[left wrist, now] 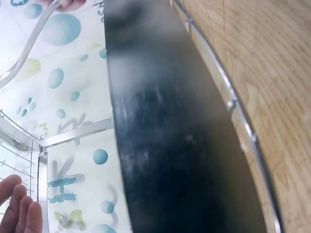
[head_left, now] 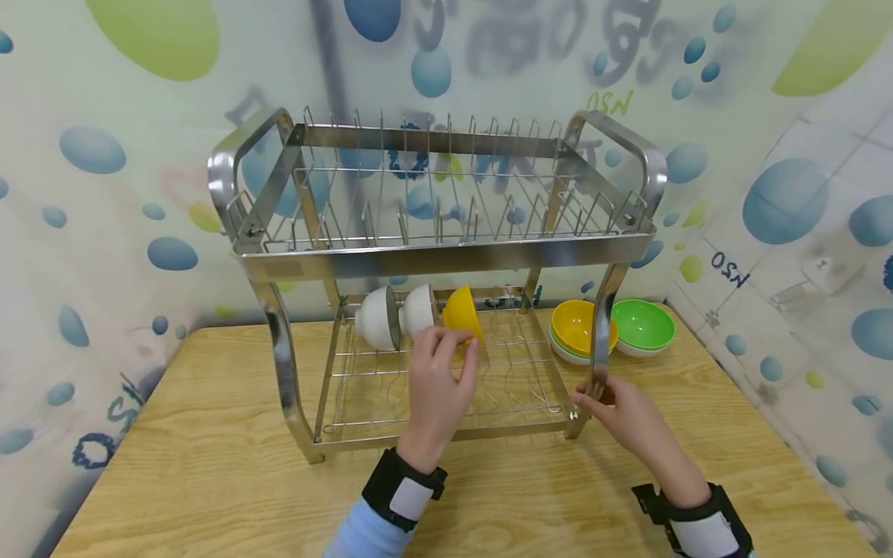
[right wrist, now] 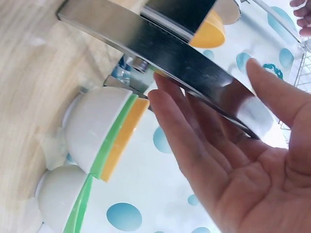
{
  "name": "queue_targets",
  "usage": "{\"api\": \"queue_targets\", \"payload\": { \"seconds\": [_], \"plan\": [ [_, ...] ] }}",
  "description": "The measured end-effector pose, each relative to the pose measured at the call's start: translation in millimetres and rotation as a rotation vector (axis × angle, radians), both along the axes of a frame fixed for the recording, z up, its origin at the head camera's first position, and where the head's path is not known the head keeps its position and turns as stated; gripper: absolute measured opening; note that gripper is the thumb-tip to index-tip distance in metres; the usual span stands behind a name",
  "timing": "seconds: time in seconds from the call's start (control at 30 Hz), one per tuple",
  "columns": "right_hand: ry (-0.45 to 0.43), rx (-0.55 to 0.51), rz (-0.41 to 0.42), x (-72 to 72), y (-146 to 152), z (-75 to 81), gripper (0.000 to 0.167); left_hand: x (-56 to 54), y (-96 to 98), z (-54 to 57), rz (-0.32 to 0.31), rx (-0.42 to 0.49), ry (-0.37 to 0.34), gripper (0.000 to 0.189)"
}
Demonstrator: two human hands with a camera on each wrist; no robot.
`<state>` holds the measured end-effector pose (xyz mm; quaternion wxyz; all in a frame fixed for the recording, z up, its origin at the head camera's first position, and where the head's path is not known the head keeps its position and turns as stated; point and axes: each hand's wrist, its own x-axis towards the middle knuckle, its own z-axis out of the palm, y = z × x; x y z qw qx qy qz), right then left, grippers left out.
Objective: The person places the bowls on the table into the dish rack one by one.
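My left hand (head_left: pixel 438 387) is raised in front of a yellow bowl (head_left: pixel 462 311) tilted on edge on the lower tier of a metal dish rack (head_left: pixel 446 262). Its fingertips overlap the bowl's rim in the head view, while the left wrist view catches only loosely extended fingers (left wrist: pixel 20 208), none around a bowl. Two white bowls (head_left: pixel 377 319) stand on edge to the left of the yellow one. At the rack's right front leg (head_left: pixel 605 325), my right hand (head_left: pixel 624 415) has its fingers lying straight behind the metal, with the thumb apart from it in the right wrist view.
A yellow bowl (head_left: pixel 575 327) sits in a nested stack right of the rack, beside a green bowl (head_left: pixel 643 324). The rack's upper tier (head_left: pixel 432 170) carries upright wire dividers. All of it stands on a wooden table (head_left: pixel 209 434), with patterned walls (head_left: pixel 167 194) behind and at the right.
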<state>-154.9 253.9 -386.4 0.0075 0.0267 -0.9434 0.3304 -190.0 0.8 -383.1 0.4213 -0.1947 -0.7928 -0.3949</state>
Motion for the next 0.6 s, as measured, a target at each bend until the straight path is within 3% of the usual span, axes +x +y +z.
{"api": "queue_targets", "payload": {
  "seconds": [0.27,0.6],
  "plan": [
    [0.04,-0.008,-0.033,-3.0,-1,7.9,0.038,2.1,0.0,-2.3,-0.009,-0.004,0.0,0.012],
    [0.054,-0.16,-0.1,-0.8,3,12.7,0.057,4.3,-10.5,-11.1,0.003,-0.02,-0.036,0.012]
  ]
}}
